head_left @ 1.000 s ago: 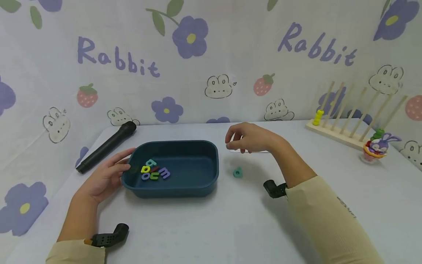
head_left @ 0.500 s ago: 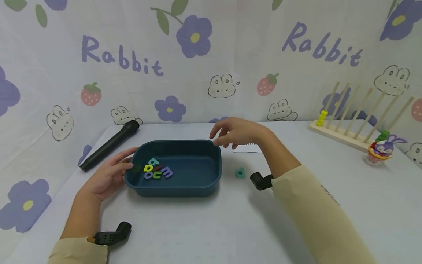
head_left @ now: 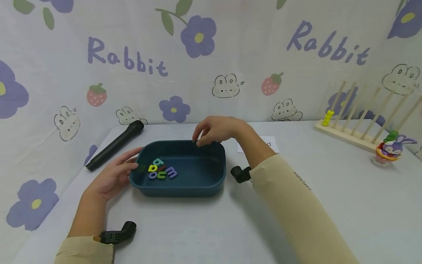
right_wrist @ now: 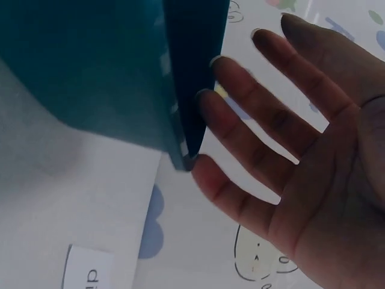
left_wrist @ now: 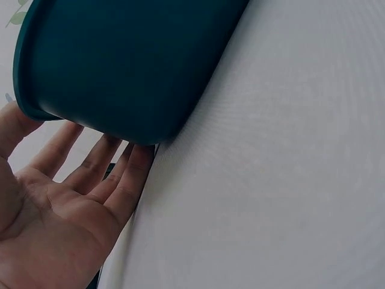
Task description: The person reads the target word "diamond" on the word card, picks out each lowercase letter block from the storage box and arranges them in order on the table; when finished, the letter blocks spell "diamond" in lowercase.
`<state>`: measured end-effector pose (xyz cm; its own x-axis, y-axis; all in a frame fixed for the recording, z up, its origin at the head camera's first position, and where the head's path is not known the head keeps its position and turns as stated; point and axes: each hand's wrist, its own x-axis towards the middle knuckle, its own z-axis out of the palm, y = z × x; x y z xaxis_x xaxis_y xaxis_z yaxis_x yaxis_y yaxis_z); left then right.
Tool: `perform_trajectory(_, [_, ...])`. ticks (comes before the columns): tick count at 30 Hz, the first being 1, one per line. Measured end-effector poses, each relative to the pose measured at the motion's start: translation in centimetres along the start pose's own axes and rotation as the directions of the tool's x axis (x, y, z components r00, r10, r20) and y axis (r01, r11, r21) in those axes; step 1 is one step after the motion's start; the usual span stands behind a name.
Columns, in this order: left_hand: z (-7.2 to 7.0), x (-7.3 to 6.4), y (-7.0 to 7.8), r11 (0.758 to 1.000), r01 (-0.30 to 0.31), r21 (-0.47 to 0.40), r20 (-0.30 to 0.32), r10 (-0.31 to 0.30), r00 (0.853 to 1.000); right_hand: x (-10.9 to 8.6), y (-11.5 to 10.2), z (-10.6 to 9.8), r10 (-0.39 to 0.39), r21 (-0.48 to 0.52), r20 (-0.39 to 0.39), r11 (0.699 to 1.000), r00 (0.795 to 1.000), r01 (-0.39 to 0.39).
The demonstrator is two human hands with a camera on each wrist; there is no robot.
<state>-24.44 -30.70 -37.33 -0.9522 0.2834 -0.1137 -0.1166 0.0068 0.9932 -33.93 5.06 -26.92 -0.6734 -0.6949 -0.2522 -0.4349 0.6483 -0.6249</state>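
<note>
Beige sleeves [head_left: 283,194], small dark lettering [head_left: 302,180] along the right, black cameras [head_left: 113,237] at both wrists

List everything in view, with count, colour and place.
Tub: 1, dark teal, on the table
Letters: 6 visible, mixed colours, in the tub's left part
Microphone: 1, black, back left
Card: 1, white, partly behind the right arm
Bead rack: 1, pale wood, back right
Beads: count unclear, yellow and green, at the rack's ends
Rabbit toy: 1, mostly purple, far right
Table: 1, white, underneath
Sheet: white, printed, behind
Wrist cameras: 2, black, one per wrist
Sleeves: 2, beige
Left hand: 1, touching the tub's left end
Right hand: 1, at the tub's far rim
</note>
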Motion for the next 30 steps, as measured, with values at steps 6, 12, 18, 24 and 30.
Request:
perform_trajectory(6, [-0.2,0.2,0.5,1.0,-0.009,0.019,-0.008,0.009,1.0,0.7,-1.1,-0.4,-0.022,0.0,0.007,1.0,1.0,0.022])
perform_trajectory(12, [-0.4,0.3,0.6,1.0,-0.01,0.018,-0.005,0.011,1.0,2.0,-1.7,-0.7,-0.052,0.09,0.054,0.995,0.997,0.047])
perform_trajectory(18, [0.0,0.3,0.4,1.0,0.003,0.011,-0.004,-0.003,1.0,3.4,-2.2,-0.1,-0.106,0.128,0.067,0.987,0.992,0.097])
perform_trajectory(24, [-0.2,0.0,0.3,1.0,0.011,0.018,-0.008,-0.011,1.0,4.8,-3.0,0.7,-0.133,0.152,0.075,0.981,0.988,0.121])
perform_trajectory(30, [-0.3,0.0,-0.1,1.0,0.018,0.023,-0.004,-0.018,1.0,6.6,-3.0,1.8,-0.142,0.162,0.118,0.979,0.983,0.122])
